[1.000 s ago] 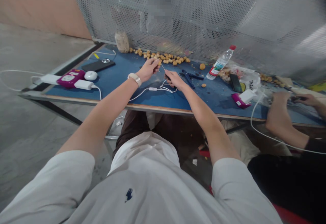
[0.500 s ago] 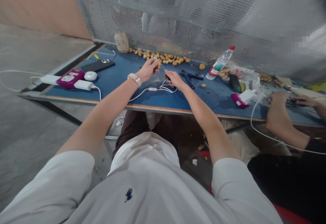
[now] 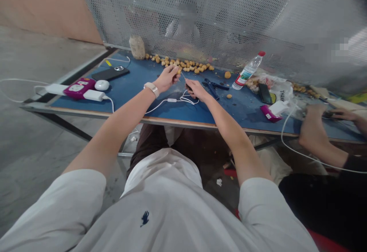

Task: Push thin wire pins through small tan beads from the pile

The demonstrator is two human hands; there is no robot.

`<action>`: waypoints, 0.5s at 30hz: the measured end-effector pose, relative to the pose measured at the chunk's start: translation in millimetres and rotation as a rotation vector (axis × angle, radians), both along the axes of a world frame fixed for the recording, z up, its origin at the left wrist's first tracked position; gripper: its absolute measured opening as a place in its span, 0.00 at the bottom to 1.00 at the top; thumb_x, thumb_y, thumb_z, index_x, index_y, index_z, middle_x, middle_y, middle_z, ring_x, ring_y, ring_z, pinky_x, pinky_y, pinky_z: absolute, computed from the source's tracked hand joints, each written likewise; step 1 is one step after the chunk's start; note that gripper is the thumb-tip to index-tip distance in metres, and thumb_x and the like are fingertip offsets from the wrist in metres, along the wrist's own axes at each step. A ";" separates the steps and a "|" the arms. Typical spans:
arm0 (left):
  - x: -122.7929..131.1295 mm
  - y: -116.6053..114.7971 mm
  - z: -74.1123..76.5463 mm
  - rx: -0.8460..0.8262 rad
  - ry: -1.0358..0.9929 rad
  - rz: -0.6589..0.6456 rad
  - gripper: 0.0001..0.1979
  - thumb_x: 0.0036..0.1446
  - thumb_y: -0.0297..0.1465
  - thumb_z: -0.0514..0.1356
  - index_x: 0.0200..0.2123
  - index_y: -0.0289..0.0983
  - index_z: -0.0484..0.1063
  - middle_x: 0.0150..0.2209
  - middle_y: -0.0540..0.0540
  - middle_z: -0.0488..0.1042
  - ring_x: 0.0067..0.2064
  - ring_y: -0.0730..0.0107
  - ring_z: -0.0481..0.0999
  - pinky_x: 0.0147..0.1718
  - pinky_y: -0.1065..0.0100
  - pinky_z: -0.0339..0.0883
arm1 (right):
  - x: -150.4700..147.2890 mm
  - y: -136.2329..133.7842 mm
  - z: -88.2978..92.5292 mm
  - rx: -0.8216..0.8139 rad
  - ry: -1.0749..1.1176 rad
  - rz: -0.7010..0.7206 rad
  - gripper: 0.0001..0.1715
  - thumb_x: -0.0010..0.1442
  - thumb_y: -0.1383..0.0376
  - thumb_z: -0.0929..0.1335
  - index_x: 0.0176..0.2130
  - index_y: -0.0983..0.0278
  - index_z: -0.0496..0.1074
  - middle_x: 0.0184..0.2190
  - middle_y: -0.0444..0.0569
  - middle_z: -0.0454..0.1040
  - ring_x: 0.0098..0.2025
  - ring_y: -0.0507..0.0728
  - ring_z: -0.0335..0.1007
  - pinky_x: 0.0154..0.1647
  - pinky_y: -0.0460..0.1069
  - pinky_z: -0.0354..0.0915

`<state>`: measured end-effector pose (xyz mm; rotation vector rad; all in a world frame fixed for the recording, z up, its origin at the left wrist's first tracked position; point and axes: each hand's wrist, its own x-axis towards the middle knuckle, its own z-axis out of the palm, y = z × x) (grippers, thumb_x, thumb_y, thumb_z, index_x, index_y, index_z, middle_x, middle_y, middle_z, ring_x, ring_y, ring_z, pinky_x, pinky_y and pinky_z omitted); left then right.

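Observation:
My left hand (image 3: pixel 168 79), with a pale watch on its wrist, pinches a small tan nut-like ball (image 3: pixel 179 71) over the blue tabletop. My right hand (image 3: pixel 196 90) is closed around the dark handle of a thin metal tool (image 3: pixel 183 75). The tool's shaft points at the ball; whether its tip touches cannot be made out. Behind both hands lies a row of similar tan balls (image 3: pixel 187 65) along the mesh screen. Dark blue pliers (image 3: pixel 212 90) rest just right of my right hand. A looped white cable (image 3: pixel 186 98) lies beneath my hands.
To the left are a black phone (image 3: pixel 110 73), a magenta power strip (image 3: pixel 78 88) and a white earbud case (image 3: pixel 102 85). A plastic bottle (image 3: pixel 246 74) leans at the right. Beyond it, a co-worker's hands (image 3: pixel 315 114) work by another magenta strip (image 3: pixel 269 113). A perforated metal screen (image 3: pixel 200 22) bounds the back.
Both my hands stay almost in place, with the ball and the tool still held. The co-worker's hands at the right shift slightly.

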<state>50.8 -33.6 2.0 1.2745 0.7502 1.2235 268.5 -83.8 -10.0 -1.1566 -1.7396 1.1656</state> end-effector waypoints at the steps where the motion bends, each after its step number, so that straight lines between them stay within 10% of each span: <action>1: -0.2 2.7 -2.0 0.004 -0.004 0.003 0.17 0.94 0.35 0.67 0.46 0.44 0.66 0.35 0.55 0.66 0.30 0.77 0.66 0.33 0.74 0.60 | 0.2 0.5 -0.5 0.004 -0.004 0.004 0.50 0.76 0.14 0.71 0.42 0.55 0.66 0.26 0.35 0.54 0.24 0.50 0.46 0.21 0.45 0.50; 15: -1.6 7.4 -6.7 0.009 0.012 0.015 0.19 0.94 0.39 0.67 0.45 0.44 0.66 0.37 0.54 0.66 0.31 0.75 0.65 0.35 0.72 0.60 | 0.5 -1.0 1.0 -0.015 -0.014 -0.002 0.50 0.75 0.14 0.72 0.42 0.55 0.67 0.26 0.35 0.55 0.24 0.51 0.47 0.21 0.46 0.51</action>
